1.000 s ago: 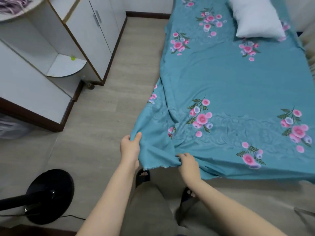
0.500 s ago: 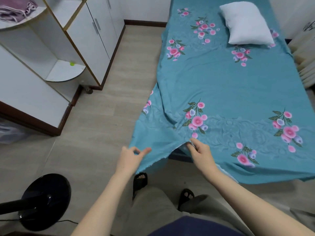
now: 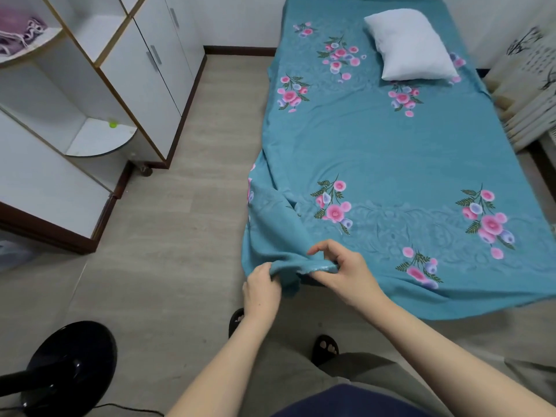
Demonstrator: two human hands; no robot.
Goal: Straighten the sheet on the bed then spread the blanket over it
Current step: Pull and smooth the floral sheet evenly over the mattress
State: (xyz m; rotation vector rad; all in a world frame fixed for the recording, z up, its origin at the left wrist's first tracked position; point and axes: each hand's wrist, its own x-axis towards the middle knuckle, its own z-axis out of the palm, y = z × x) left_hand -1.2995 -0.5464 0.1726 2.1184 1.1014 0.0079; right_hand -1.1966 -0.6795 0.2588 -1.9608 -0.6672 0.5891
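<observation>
Sheet (image 3: 391, 152) work was partly done in the head view: we had most of the teal floral cloth lying flat on the bed, but the near-left corner was bunched and drooping off the edge toward the floor (image 3: 180, 236).

Left hand (image 3: 261, 288) pinched the bunched edge at that corner, fingers closed on the fabric. Right hand (image 3: 343, 269) pinched the same edge just beside it, thumb and fingers curled around a fold, the other fingers loose above it.

Judgement: we were mid-straighten. Corner needed pulling taut and smoothing; wrinkles ran up from it along the left side of the sheet. Blanket step not started, and we couldn't see a blanket for certain. A striped folded stack (image 3: 529, 94) sat off the far-right side of the sheet and might be it; can't tell.

Around the sheet: white pillow (image 3: 412, 46) lay on its far end. White cabinet (image 3: 126, 79) stood well apart to the left, black fan base (image 3: 72, 365) near-left on the floor. Neither blocked the corner. Our feet stood close to the near edge.
</observation>
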